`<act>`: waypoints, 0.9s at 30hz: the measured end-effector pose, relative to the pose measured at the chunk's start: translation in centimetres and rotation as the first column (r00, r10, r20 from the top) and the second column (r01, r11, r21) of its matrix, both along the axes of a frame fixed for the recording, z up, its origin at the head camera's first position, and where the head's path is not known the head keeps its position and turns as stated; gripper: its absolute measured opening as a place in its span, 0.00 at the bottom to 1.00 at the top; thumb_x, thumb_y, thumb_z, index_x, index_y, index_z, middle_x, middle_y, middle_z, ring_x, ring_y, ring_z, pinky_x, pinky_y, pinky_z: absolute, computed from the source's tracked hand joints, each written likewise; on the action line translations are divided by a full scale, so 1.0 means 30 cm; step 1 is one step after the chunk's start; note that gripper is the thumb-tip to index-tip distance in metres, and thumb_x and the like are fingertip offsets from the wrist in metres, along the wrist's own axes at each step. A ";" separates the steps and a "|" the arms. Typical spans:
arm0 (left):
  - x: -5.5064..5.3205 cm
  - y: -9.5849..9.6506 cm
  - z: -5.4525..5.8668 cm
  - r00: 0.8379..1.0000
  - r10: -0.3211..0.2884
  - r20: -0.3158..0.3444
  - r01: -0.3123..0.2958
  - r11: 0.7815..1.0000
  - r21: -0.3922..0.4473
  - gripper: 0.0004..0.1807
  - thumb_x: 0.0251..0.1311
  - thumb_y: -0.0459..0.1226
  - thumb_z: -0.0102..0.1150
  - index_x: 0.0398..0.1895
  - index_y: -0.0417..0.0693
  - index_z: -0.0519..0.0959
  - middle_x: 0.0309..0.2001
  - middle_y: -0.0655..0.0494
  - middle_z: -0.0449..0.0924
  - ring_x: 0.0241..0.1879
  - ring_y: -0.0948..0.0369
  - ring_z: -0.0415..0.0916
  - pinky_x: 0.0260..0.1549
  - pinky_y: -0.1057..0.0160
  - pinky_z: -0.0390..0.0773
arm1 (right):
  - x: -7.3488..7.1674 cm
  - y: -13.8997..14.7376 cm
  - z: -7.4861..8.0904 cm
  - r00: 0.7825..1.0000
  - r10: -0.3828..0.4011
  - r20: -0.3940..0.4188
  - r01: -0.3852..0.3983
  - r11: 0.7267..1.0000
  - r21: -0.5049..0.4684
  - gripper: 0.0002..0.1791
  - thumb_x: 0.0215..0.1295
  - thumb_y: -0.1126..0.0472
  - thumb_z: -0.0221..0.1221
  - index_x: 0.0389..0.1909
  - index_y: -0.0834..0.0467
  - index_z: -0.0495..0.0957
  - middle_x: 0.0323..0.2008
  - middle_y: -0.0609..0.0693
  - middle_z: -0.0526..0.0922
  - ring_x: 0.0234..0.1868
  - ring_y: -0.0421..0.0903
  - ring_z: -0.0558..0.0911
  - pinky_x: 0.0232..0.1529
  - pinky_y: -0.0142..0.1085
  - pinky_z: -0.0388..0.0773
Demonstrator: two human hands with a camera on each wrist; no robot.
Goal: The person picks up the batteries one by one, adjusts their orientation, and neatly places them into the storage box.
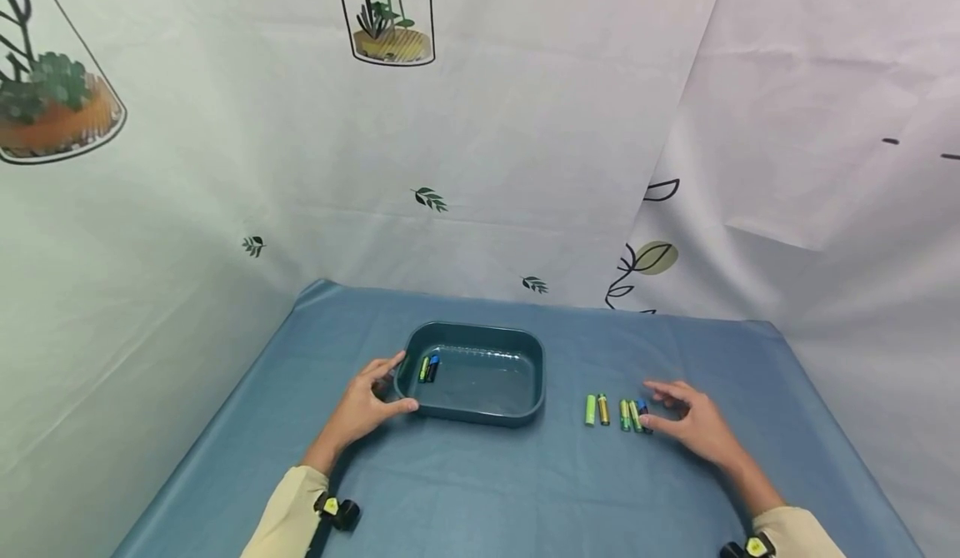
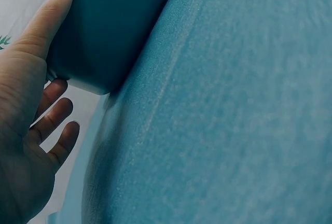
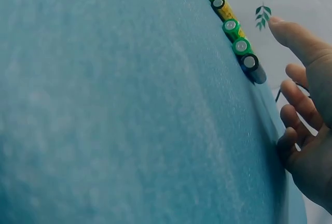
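A dark teal rectangular tray [image 1: 480, 416] stands on the table, with a green battery [image 1: 423, 369] and a dark battery with a blue end [image 1: 432, 368] lying in its left side. My left hand [image 1: 362, 404] holds the tray's left front corner, thumb on the front wall [image 2: 96, 32] and index finger at the left side. Right of the tray lies a row of several batteries, among them a light green battery [image 1: 590, 410], a yellow-green battery [image 1: 603, 409] and a dark blue battery [image 3: 257, 69] at the right end. My right hand [image 1: 693, 425] hovers by that end, fingers loosely bent, holding nothing.
A blue cloth [image 1: 480, 491] covers the table. White curtains [image 1: 525, 141] with printed plants hang behind it and along both sides. A dark wrist camera [image 1: 347, 515] is strapped to the left forearm, and another [image 1: 733, 550] to the right.
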State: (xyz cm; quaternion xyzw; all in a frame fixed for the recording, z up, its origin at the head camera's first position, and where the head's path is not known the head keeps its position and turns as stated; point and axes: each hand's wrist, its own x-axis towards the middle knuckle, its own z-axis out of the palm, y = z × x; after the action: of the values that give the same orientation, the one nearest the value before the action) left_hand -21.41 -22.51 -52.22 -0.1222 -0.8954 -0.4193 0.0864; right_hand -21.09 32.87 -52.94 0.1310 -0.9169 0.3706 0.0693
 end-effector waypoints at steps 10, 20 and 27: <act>0.003 0.004 0.001 1.000 0.014 0.003 -0.014 1.000 -0.008 0.51 0.47 0.53 0.81 0.75 0.53 0.70 0.59 0.50 0.76 0.40 0.59 0.73 0.40 0.54 0.76 | -0.002 0.012 -0.004 0.999 0.028 0.023 -0.029 0.999 0.043 0.31 0.56 0.50 0.76 0.60 0.57 0.83 0.40 0.46 0.79 0.39 0.37 0.73 0.38 0.34 0.72; -0.001 0.004 0.006 1.000 0.008 -0.004 -0.008 1.000 -0.001 0.50 0.47 0.53 0.81 0.75 0.52 0.70 0.60 0.49 0.76 0.39 0.59 0.73 0.39 0.54 0.76 | -0.006 0.016 0.005 0.996 0.059 0.072 -0.062 0.997 0.042 0.33 0.53 0.48 0.78 0.59 0.58 0.84 0.41 0.46 0.79 0.38 0.37 0.74 0.38 0.35 0.72; 0.004 0.001 0.001 1.000 0.002 -0.004 -0.002 1.000 0.004 0.50 0.47 0.53 0.81 0.75 0.52 0.70 0.59 0.49 0.76 0.40 0.59 0.73 0.40 0.54 0.76 | -0.008 0.027 -0.002 0.989 0.109 0.102 -0.112 0.993 0.030 0.32 0.53 0.49 0.78 0.59 0.58 0.84 0.40 0.45 0.79 0.38 0.36 0.74 0.38 0.35 0.72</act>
State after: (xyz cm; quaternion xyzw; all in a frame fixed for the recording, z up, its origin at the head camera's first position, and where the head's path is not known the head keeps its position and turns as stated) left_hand -21.30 -22.48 -52.19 -0.1220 -0.8945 -0.4208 0.0887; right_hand -21.32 33.67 -53.02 0.1641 -0.9171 0.3633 0.0000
